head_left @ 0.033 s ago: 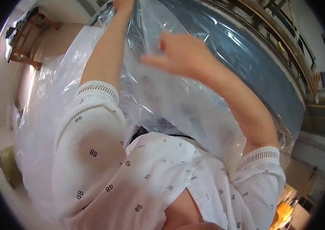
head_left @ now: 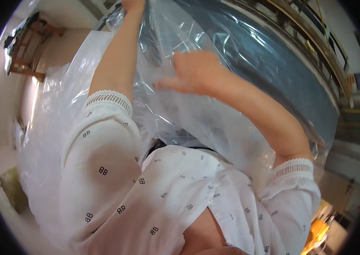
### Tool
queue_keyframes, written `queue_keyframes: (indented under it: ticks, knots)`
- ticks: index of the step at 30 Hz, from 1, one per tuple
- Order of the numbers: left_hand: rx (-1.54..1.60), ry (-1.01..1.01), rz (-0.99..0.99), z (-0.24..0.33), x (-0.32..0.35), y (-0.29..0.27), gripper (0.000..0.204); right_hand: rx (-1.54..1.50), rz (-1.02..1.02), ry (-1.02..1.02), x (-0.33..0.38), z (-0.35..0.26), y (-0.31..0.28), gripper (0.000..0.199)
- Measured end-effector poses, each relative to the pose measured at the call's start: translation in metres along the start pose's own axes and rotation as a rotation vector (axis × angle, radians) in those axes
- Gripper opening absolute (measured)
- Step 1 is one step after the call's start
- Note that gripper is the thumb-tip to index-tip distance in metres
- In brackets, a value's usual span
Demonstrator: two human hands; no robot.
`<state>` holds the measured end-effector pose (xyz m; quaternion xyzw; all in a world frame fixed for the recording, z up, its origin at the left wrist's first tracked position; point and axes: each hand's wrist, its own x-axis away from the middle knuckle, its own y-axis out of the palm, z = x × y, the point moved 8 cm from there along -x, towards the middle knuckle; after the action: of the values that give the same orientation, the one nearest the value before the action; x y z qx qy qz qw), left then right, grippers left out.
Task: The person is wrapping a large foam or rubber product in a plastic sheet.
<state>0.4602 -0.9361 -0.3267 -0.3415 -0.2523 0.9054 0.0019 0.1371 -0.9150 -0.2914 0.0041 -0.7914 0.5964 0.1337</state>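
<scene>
Clear plastic film [head_left: 163,117] drapes over the dark surface's [head_left: 295,80] near edge, looking light, limp and slippery, probably best gripped by a gathered fold. Toward the surface's left end, the left hand [head_left: 133,4] is cut off, its grip untellable; by the surface's near side, the blurred right hand [head_left: 196,71] is half-curled, one digit extended, any hold unclear.

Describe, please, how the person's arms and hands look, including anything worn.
White sleeves printed with small dark motifs end in openwork lace cuffs. Both forearms are bare. The right hand, blurred, shows no glove; the left hand is partly cut off.
</scene>
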Motion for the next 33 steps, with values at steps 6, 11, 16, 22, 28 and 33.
queue_keyframes:
  ticks: [6, 11, 16, 22, 28, 33]
  knots:
    - [-0.079, 0.061, -0.140, -0.032, -0.025, 0.011, 0.048, -0.205, -0.199, 0.143, 0.122, 0.067, 0.088, 0.019]
    - [0.026, 0.191, -0.319, 0.016, -0.005, 0.026, 0.043, -0.999, 0.438, 0.387, 0.281, 0.158, -0.022, 0.010]
    - [-0.010, 0.110, -0.234, -0.050, -0.031, 0.036, 0.049, 0.810, 0.476, 0.854, 0.413, 0.144, -0.068, 0.011]
    - [-0.214, 0.127, -0.197, -0.073, -0.061, 0.057, 0.055, -0.348, 1.119, 1.013, 0.525, 0.117, 0.027, 0.016]
    - [-0.317, 0.115, -0.207, -0.058, -0.069, 0.046, 0.055, -0.558, 0.865, 1.323, 0.427, 0.152, 0.239, 0.032]
    - [-0.206, 0.089, -0.203, -0.028, -0.032, 0.033, 0.051, -0.835, 1.184, 1.389, 0.536, 0.190, 0.310, 0.032]
